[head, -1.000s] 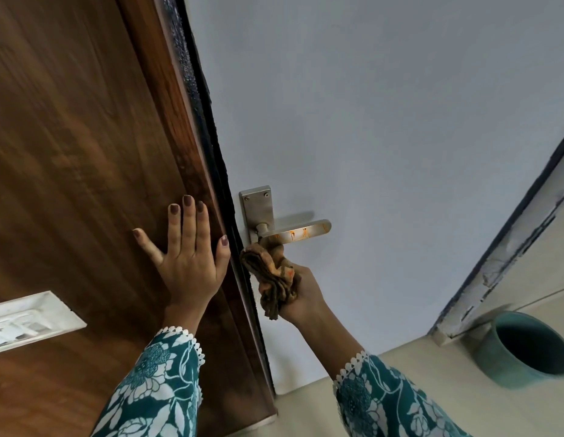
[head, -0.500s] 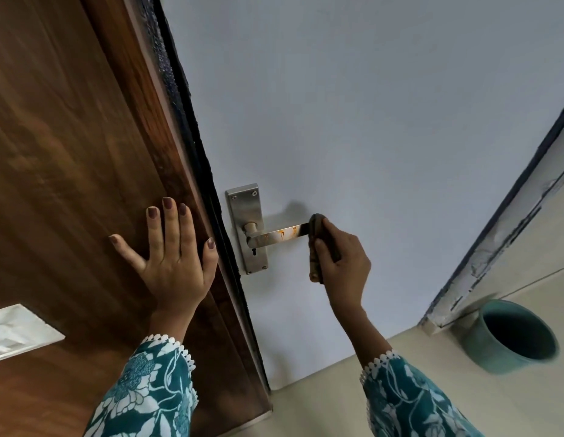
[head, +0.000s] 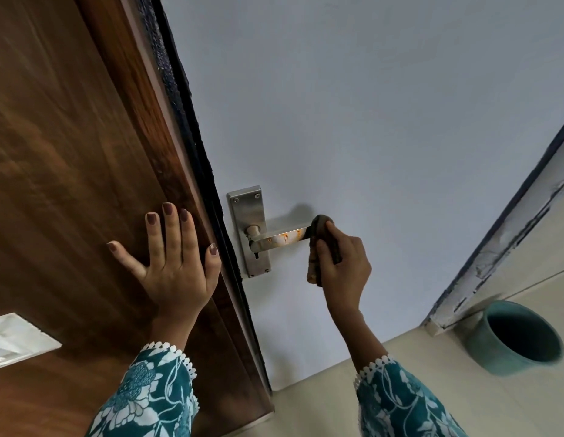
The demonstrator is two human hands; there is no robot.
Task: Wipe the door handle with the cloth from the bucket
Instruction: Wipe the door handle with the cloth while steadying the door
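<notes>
At the free end of the door handle (head: 279, 239) the cloth (head: 318, 244) is now wrapped, where a second ago it was bunched under the lever close to the backplate (head: 250, 230); over the last half second it is hardly shifted at all. The lever's whole length is thus judged to have been swept once, base to tip, yet orange streaks are still seen on the bare metal between the pivot and the cloth, so the wiping is judged unfinished and a return stroke is likely needed.

The cloth is clamped in the right hand (head: 343, 266), whose fingers are curled tightly round it and round the lever's end, thumb on the near side, wrist bent upward from a forearm raised out of a patterned sleeve (head: 397, 402). The left hand (head: 176, 263) is pressed flat on the brown wooden panel (head: 69, 184) just beside the door's dark edge, fingers spread wide and nothing held, apparently as a brace. The bucket (head: 514, 339) is left on the floor (head: 306, 405), well apart to the right, by the frame (head: 507, 247).
</notes>
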